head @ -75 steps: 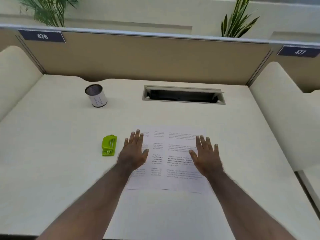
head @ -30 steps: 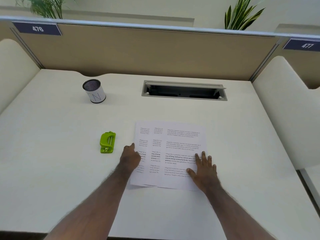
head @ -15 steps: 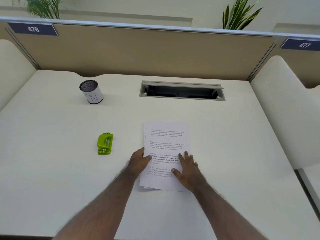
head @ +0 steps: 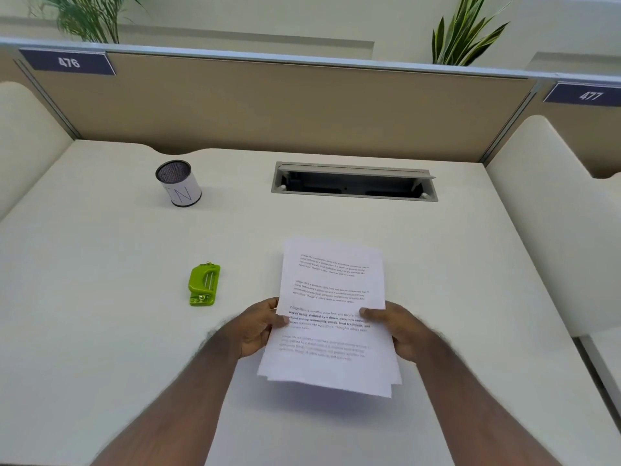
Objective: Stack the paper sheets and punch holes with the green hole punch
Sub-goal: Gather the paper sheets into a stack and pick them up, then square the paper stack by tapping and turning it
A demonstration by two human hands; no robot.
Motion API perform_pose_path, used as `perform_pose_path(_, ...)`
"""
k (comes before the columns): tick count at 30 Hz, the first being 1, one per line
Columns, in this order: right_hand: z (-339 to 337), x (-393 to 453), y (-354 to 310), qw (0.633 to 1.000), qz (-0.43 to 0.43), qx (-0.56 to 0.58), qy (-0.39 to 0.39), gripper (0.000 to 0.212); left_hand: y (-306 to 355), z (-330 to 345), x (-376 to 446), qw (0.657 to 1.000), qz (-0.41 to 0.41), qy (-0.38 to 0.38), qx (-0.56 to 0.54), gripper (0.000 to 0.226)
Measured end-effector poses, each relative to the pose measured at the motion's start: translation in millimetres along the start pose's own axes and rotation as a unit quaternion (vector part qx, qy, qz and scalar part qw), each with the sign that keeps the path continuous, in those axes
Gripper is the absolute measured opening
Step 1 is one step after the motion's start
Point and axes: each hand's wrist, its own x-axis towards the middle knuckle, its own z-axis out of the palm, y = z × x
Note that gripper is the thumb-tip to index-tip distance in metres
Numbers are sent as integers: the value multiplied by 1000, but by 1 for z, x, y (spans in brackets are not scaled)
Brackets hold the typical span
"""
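Fingers of both hands are clamped on the paper sheets (head: 331,317): my left hand (head: 258,326) pinches the left edge, my right hand (head: 395,326) pinches the right edge, thumbs on top over the print. Stack is lifted, near end tipped up off the counter (head: 100,331), shadow under it. Bottom corners are not flush, a couple of sheet edges stick out past each other low left and low right.

Step in hand, as I judge it: stacking, squaring phase, punching not begun. Next move probably calls for tapping an edge on the counter until the sheets line up, then keeping one hand on the stack while the other goes for the punch. Loose grip would let the sheets fan again.

Green hole punch (head: 204,284) lies flat on the counter, left of my left fingers and slightly beyond them, apart from the paper, untouched.

Farther out, left and beyond: a small white cup with a mesh top (head: 178,183), upright. Straight beyond the fingers: an open cable slot (head: 354,181) set in the counter. Counter is pale and matte. Behind it a tan divider panel (head: 285,105) with number plates 476 (head: 69,62) and 477 (head: 589,95); plants (head: 465,31) show above the panel.
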Motion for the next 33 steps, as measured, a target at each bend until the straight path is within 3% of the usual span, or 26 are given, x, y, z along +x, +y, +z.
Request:
perform_pose_path(4,14,-6,-17,986,-127,-86,64,32,23,16,-4,993,51,23,100,48)
perform_pose_path(7,20,-15,-35,975,-187,-102,71,30,49,33,-9,983,152,23,97,53)
perform_pose_path(10,28,-25,-52,957,-256,-112,84,29,75,48,-17,964,243,42,97,41)
perform_pose_path(13,32,-31,-64,939,-316,-91,95,19,97,57,-24,946,304,32,105,33)
perform_pose_path(16,33,-36,-70,932,-341,-86,88,17,107,61,-30,929,344,23,133,39)
perform_pose_path(23,27,-26,-53,940,-314,-93,91,24,86,62,-27,924,311,52,217,34)
perform_pose_path(29,33,-25,-56,937,-325,-82,98,24,91,66,-28,915,327,70,226,38)
perform_pose_path(33,34,-18,-48,945,-301,-73,106,20,81,64,-23,917,305,104,235,25)
